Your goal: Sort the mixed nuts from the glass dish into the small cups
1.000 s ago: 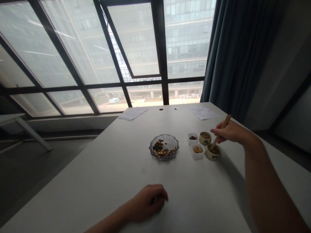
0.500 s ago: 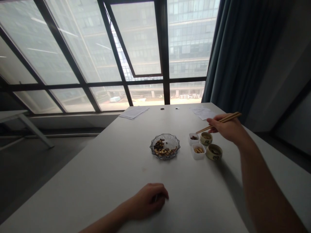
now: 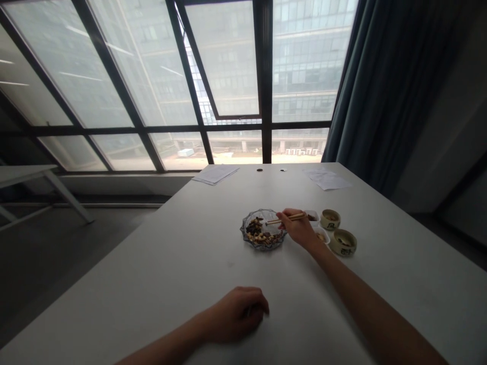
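Observation:
My right hand (image 3: 296,226) grips a pair of wooden chopsticks (image 3: 292,218) over the right rim of a clear glass bowl (image 3: 243,234) with a scalloped edge. At the chopstick tips shows a small dark spot; whether they pinch a piece, I cannot tell. Mixed nuts and dark dried pieces (image 3: 261,234) lie along the bowl's left and front. Nearer to me, my left hand (image 3: 241,313) rests on the table, its fingers curled in and no object visible in them. Partly behind my right hand stand two small white plastic cups (image 3: 325,235) holding food pieces.
Two pale green ceramic cups, a far one (image 3: 330,219) and a near one (image 3: 344,243), stand right of the white cups with pieces inside. Paper sheets lie at the far left (image 3: 216,175) and far right (image 3: 327,178) of the white table (image 3: 171,274).
My right hand has moved left with the chopsticks, from above the small cups to over the glass bowl. My left hand stays on the table. The view has shifted slightly.

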A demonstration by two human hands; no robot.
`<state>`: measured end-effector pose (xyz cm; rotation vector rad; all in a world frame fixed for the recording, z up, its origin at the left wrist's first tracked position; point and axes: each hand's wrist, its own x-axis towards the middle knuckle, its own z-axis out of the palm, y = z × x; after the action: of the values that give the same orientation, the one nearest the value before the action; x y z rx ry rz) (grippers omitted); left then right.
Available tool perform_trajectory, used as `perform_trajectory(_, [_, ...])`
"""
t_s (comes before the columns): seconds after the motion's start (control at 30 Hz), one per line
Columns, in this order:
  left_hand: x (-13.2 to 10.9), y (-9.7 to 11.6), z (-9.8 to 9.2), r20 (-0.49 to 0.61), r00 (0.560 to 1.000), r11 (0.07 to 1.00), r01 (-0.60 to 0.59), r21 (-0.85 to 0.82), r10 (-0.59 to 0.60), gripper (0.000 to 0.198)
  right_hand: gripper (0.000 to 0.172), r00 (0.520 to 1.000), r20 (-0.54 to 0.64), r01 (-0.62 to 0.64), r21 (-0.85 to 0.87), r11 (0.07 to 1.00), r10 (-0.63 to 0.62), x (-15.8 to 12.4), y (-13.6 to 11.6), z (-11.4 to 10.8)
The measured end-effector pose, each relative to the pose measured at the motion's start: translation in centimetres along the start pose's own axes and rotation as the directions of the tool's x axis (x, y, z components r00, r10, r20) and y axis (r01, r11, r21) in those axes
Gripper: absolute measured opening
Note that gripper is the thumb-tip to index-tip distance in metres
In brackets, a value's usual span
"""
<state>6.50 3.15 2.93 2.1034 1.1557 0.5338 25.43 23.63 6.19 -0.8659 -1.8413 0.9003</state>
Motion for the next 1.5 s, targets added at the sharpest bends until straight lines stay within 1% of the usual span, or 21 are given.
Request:
perform_trajectory(0.13, [0.0, -0.2, 0.1, 0.007, 1.000, 1.000, -0.007, -0.007, 0.008, 0.021, 0.037, 1.000, -0.004, 0.002, -0.016, 1.000, -0.002, -0.1, 0.4, 0.4])
perform_trajectory(0.37, [0.0, -0.3, 0.2, 0.013, 1.000, 1.000, -0.010, 0.010, 0.010, 0.023, 0.039, 0.999, -0.048, -0.006, -0.033, 0.999, 0.004, -0.3, 0.5, 0.7])
perform_trajectory(0.57, [0.0, -0.3, 0.2, 0.004, 1.000, 1.000, -0.006, -0.004, 0.006, 0.022, 0.042, 0.996, -0.090, -0.016, -0.011, 1.000, 0.015, -0.5, 0.5, 1.1])
perform_trajectory(0.7, [0.0, -0.3, 0.1, 0.003, 1.000, 1.000, -0.010, -0.003, 0.010, 0.023, 0.044, 0.993, -0.114, -0.031, 0.014, 0.999, 0.033, 0.0, -0.2, 0.3])
perform_trajectory(0.77, [0.0, -0.3, 0.1, 0.013, 1.000, 1.000, -0.009, 0.000, 0.009, 0.022, 0.046, 0.990, -0.132, -0.047, 0.031, 0.998, 0.051, 0.3, -1.4, -0.8])
perform_trajectory(0.87, [0.0, -0.4, 0.2, 0.014, 1.000, 1.000, 0.003, 0.000, -0.003, 0.022, 0.045, 0.979, -0.183, -0.079, 0.080, 0.994, 0.093, 0.5, -4.4, -3.8])
perform_trajectory(0.97, [0.0, -0.5, 0.2, 0.006, 1.000, 1.000, -0.001, -0.006, 0.001, 0.022, 0.042, 0.955, -0.258, -0.141, 0.040, 0.989, 0.147, -0.1, -7.4, -8.0])
perform_trajectory(1.03, [0.0, -0.4, 0.2, 0.003, 1.000, 1.000, -0.004, -0.009, 0.004, 0.023, 0.038, 0.934, -0.315, -0.178, 0.003, 0.984, 0.170, -0.8, -8.9, -11.2])
perform_trajectory(1.1, [0.0, -0.3, 0.1, 0.003, 1.000, 1.000, 0.008, -0.006, -0.008, 0.023, 0.034, 0.900, -0.396, -0.219, -0.050, 0.974, 0.182, -1.6, -9.8, -14.1])
perform_trajectory(1.13, [0.0, -0.2, 0.1, 0.005, 1.000, 1.000, 0.016, -0.005, -0.016, 0.023, 0.033, 0.890, -0.417, -0.238, -0.074, 0.969, 0.187, -2.0, -10.0, -15.4])
perform_trajectory(1.2, [0.0, -0.1, 0.1, 0.010, 1.000, 1.000, 0.028, -0.007, -0.027, 0.024, 0.032, 0.874, -0.448, -0.252, -0.084, 0.964, 0.189, -2.5, -10.1, -17.1])
perform_trajectory(1.23, [0.0, -0.1, 0.0, 0.012, 0.999, 1.000, 0.030, -0.007, -0.030, 0.024, 0.032, 0.876, -0.445, -0.249, -0.082, 0.965, 0.188, -2.6, -10.1, -17.4])
perform_trajectory(1.27, [0.0, -0.1, 0.0, 0.013, 0.999, 0.999, 0.031, -0.007, -0.031, 0.024, 0.031, 0.884, -0.430, -0.240, -0.078, 0.968, 0.185, -2.6, -10.1, -17.4])
perform_trajectory(1.33, [-0.1, -0.1, -0.1, 0.010, 0.999, 0.999, 0.033, -0.003, -0.032, 0.023, 0.031, 0.918, -0.355, -0.210, -0.063, 0.976, 0.175, -2.2, -9.9, -16.2])
perform_trajectory(1.37, [-0.1, 0.0, -0.1, 0.009, 0.999, 0.999, 0.032, -0.002, -0.032, 0.023, 0.031, 0.940, -0.297, -0.194, -0.052, 0.980, 0.170, -1.9, -9.7, -15.1])
perform_trajectory(1.43, [-0.1, 0.0, -0.2, 0.010, 0.999, 0.999, 0.032, 0.002, -0.032, 0.022, 0.032, 0.975, -0.152, -0.163, 0.001, 0.987, 0.161, -1.2, -9.3, -12.2])
perform_trajectory(1.47, [-0.1, 0.1, -0.2, 0.013, 0.999, 0.999, 0.032, 0.003, -0.032, 0.022, 0.032, 0.985, -0.080, -0.151, 0.021, 0.988, 0.152, -0.9, -8.9, -10.5])
perform_trajectory(1.5, [-0.1, 0.1, -0.2, 0.017, 0.999, 1.000, 0.031, 0.003, -0.031, 0.022, 0.033, 0.989, -0.033, -0.140, 0.032, 0.990, 0.141, -0.6, -8.4, -8.7])
